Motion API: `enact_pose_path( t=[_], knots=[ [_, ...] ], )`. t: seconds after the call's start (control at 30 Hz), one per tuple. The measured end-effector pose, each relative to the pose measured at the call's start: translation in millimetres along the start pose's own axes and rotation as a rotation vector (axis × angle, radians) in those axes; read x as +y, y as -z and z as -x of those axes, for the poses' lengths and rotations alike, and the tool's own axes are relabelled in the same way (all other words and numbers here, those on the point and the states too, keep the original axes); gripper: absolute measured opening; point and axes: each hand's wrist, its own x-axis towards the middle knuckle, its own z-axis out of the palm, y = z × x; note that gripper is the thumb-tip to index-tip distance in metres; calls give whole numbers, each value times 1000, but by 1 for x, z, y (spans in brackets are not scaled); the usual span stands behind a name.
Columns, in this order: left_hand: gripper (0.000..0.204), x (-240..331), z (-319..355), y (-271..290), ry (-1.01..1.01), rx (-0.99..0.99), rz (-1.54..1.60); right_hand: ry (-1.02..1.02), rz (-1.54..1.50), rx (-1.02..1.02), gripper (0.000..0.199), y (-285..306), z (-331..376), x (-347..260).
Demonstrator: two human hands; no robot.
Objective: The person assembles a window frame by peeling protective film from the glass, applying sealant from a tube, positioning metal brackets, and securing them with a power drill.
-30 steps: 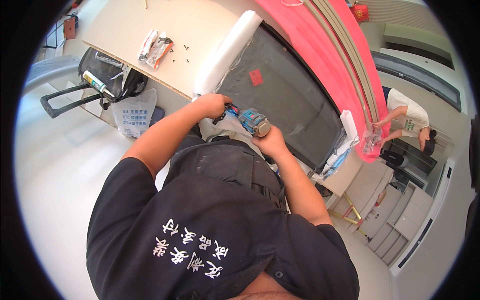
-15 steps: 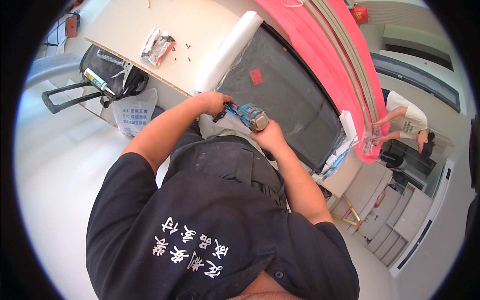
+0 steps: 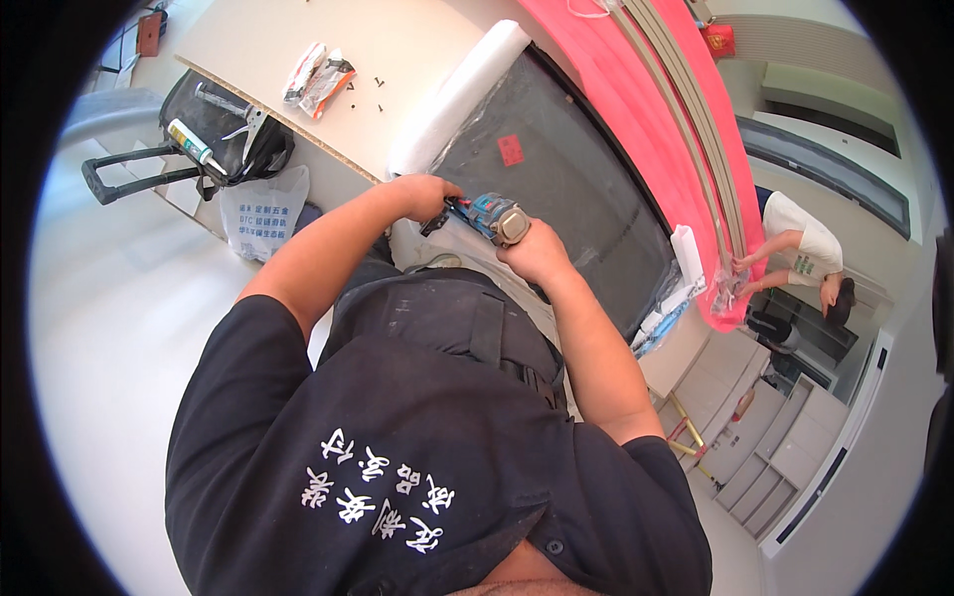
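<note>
Before my waist I hold a blue and black cordless drill [image 3: 489, 216], its rounded rear end toward the right. My right hand [image 3: 537, 254] is closed around it at the rear; the handle is mostly hidden. My left hand [image 3: 429, 198] is closed at its front end, with fingers curled over and a dark part showing below them. Whether a bit is fitted cannot be seen. Just beyond lies a dark glass panel [image 3: 566, 179] in clear film, with a red label [image 3: 510, 150] on it and white foam [image 3: 462, 94] along its left edge.
A pale board [image 3: 397, 50] carries torn packets [image 3: 318, 81] and several loose screws [image 3: 380, 82]. At left stand a black wheeled bag [image 3: 229, 129] with a sealant tube [image 3: 194, 144], and a plastic bag [image 3: 263, 214]. Another person [image 3: 803, 238] bends over long profiles [image 3: 686, 99] on pink sheeting [image 3: 596, 89].
The view shifts slightly. Both my hands keep the drill in nearly the same place. The other person's head and arms have moved a little.
</note>
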Motion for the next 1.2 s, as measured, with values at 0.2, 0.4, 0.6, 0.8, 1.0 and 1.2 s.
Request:
enact_pose_path(
  t=[0.2,0.4,0.6,0.8,1.0,1.2],
  knots=[
    [58,1,3,-2,-13,28,19,-12,-22,27,38,-4,-2,3],
    [57,1,3,-4,-16,41,10,5,-16,10,37,-4,-4,7],
    [57,1,5,-5,8,40,15,3,14,18,36,3,6,-3],
    [55,0,7,-6,-15,47,12,56,-110,49,38,-21,-1,29],
    [56,-4,4,-10,-13,46,22,57,-139,85,37,-23,8,24],
    [58,-4,4,-11,4,48,29,42,-114,82,37,-16,11,17]
  ],
)
